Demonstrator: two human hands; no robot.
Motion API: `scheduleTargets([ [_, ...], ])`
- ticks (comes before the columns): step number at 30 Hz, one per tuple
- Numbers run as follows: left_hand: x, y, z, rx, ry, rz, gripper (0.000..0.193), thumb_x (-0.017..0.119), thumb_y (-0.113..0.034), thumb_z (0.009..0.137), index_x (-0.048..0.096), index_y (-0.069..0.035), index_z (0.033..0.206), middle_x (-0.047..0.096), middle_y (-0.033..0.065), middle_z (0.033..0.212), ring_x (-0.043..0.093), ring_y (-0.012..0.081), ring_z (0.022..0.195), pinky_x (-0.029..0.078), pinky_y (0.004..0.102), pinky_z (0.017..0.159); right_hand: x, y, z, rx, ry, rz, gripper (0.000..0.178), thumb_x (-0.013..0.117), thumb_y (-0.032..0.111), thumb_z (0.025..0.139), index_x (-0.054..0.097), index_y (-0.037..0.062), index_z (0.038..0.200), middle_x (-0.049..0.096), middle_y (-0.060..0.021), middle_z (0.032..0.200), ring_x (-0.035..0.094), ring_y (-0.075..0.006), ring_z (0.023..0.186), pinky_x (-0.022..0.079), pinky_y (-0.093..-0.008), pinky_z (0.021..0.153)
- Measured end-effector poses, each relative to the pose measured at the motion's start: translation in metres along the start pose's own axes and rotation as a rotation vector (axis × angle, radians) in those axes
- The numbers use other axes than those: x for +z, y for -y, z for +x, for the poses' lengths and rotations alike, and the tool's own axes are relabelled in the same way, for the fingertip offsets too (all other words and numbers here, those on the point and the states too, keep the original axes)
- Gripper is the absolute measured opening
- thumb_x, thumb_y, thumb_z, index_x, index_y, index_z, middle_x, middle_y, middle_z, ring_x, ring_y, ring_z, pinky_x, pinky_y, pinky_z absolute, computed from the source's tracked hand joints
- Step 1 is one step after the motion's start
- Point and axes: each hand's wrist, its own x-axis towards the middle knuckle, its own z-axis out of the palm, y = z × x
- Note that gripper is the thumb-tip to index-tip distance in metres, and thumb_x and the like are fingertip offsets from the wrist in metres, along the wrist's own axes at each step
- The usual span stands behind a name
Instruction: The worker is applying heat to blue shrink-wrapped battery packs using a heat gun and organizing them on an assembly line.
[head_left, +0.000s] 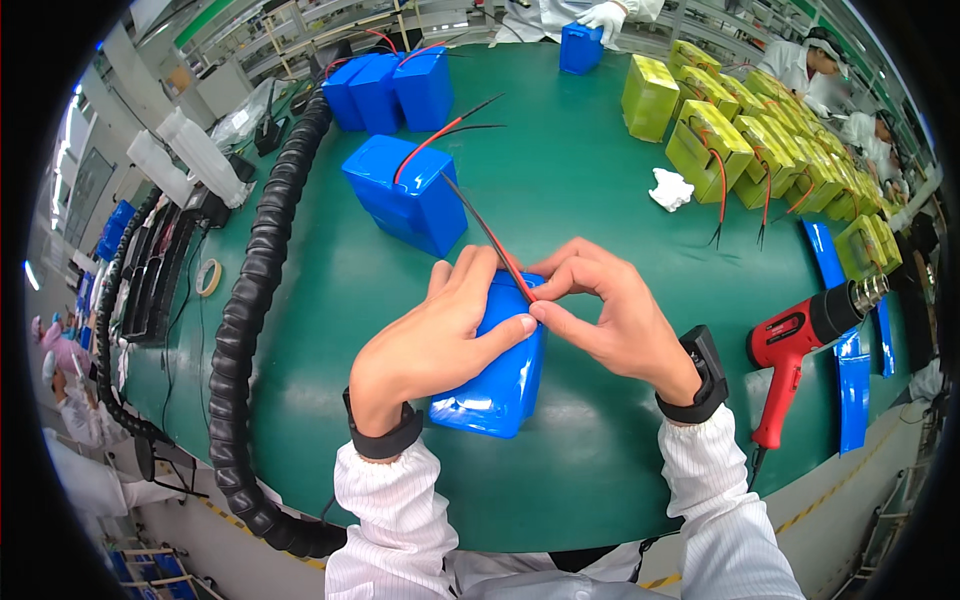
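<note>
Now right hand pinching red-and-black wires between thumb and fingertips, left hand curling half-closed over blue pack, holding it, pack lying on green table, red heat gun resting at right

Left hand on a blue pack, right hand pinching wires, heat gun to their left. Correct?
Not quite: the left hand is on a blue pack and the right hand pinches wires, but the head view shows the heat gun to their right, not left.
</note>
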Motion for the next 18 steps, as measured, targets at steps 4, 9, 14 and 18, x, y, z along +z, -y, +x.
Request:
scheduleTargets([
  [4, 0.0003, 0.0029, 0.0004, 0.035, -0.03, -0.02, 0.063, 0.072, -0.038, 0.092, 0.047, -0.004, 0.138, 0.052, 0.0182, 0.128, 0.051, 0.0422, 0.113, 0.047, 0.0519, 0.098, 0.001, 0.004, 0.0004, 0.004, -0.036, -0.027, 0.009, 0.075, 0.001, 0.087, 0.071, -0.0018, 0.095, 0.07, -0.0157, 0.1, 0.07, -0.0295, 0.093, 0.055, -0.0389, 0.083],
  [9, -0.0009, 0.0044, -0.0036, 0.067, 0.01, 0.037, 0.074, 0.078, -0.043, 0.085, 0.046, -0.004, 0.139, 0.05, 0.0168, 0.125, 0.049, 0.0394, 0.106, 0.048, 0.0507, 0.097, 0.0017, 0.0042, -0.0009, -0.041, -0.044, -0.074, 0.012, 0.079, 0.001, 0.084, 0.071, -0.0007, 0.093, 0.07, -0.0153, 0.099, 0.07, -0.0299, 0.097, 0.054, -0.0387, 0.087],
  [14, -0.0021, 0.0034, -0.0077, 0.065, 0.026, -0.016, 0.074, 0.077, -0.043, 0.088, 0.044, -0.004, 0.142, 0.049, 0.0166, 0.128, 0.047, 0.0383, 0.11, 0.046, 0.0508, 0.098, 0.0021, 0.0042, -0.0022, -0.032, -0.039, -0.041, 0.013, 0.08, 0.003, 0.085, 0.071, 0.0003, 0.093, 0.07, -0.0145, 0.101, 0.07, -0.0285, 0.095, 0.054, -0.0385, 0.087],
  [18, 0.0, 0.004, -0.0062, 0.052, 0.021, -0.007, 0.072, 0.076, -0.043, 0.089, 0.044, -0.005, 0.142, 0.049, 0.0165, 0.128, 0.045, 0.0375, 0.11, 0.046, 0.0508, 0.098, 0.0009, 0.0017, -0.0017, 0.004, -0.034, -0.032, 0.014, 0.08, 0.005, 0.085, 0.071, 0.0012, 0.094, 0.07, -0.0136, 0.103, 0.07, -0.0281, 0.097, 0.054, -0.0384, 0.088],
])
